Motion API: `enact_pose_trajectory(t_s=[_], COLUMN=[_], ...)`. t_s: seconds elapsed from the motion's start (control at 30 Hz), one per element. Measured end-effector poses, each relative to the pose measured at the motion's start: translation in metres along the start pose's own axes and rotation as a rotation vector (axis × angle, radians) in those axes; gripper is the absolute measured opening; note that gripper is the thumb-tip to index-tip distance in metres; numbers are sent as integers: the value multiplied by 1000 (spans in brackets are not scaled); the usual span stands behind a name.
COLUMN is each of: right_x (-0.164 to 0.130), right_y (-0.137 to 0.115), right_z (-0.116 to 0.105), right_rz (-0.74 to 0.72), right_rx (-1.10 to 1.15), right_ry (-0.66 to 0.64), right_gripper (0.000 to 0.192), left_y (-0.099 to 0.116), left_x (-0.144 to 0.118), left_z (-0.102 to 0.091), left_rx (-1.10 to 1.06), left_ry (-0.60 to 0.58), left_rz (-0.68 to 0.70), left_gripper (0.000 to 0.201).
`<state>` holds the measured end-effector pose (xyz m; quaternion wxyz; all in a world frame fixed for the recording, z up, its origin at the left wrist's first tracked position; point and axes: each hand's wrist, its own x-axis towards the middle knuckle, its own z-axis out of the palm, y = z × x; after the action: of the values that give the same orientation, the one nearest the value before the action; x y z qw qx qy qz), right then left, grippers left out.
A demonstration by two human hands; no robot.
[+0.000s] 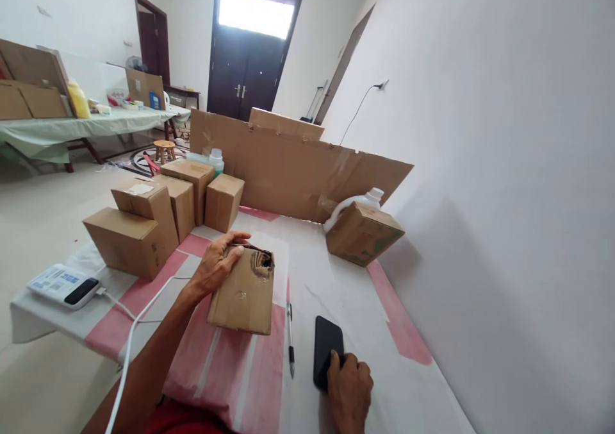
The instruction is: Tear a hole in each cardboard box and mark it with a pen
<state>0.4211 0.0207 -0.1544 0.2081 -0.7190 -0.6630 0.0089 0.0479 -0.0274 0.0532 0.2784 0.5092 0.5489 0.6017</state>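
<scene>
My left hand [218, 264] grips the upper left side of a small cardboard box [243, 296], thumb on the near face and fingers over the top. That box has a torn, crushed hole at its upper right corner. My right hand [350, 386] is closed at the lower right edge of a black smartphone [328, 347] lying on the table, its thumb on the phone and the other fingers curled. Between box and phone lies a pen [291, 341] with a clear barrel and black grip.
Several cardboard boxes [139, 229] stand at the table's left. A white power bank or router [65, 285] trails a white cable [132, 338] across my left forearm. Another box [362, 232] leans by a white jug [375, 195] at the right, before a cardboard panel [288, 171].
</scene>
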Motion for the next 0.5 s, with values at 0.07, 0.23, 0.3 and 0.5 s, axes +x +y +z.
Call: enact_pose_trajectory(t_s=[0.07,0.23,0.3,0.5], right_x=[1,-4,-11,-34], right_y=[-2,-59,-99,-170], right_z=[-2,-15,-12,19], right_rz=[10,-213,-377,-375], right_rx=[18,423,677,1095], right_ry=[40,29,-236,-529], right_gripper=[51,73,83,58], left_y=[-9,-54,-75,-113], left_x=[5,24,28,-8], left_z=[-1,1,4,14], left_rx=[-95,-319,-369,-347], left_ry=[6,161,215,177], left_rz=[-36,-108,-131,-190], left_gripper=[43,70,83,89])
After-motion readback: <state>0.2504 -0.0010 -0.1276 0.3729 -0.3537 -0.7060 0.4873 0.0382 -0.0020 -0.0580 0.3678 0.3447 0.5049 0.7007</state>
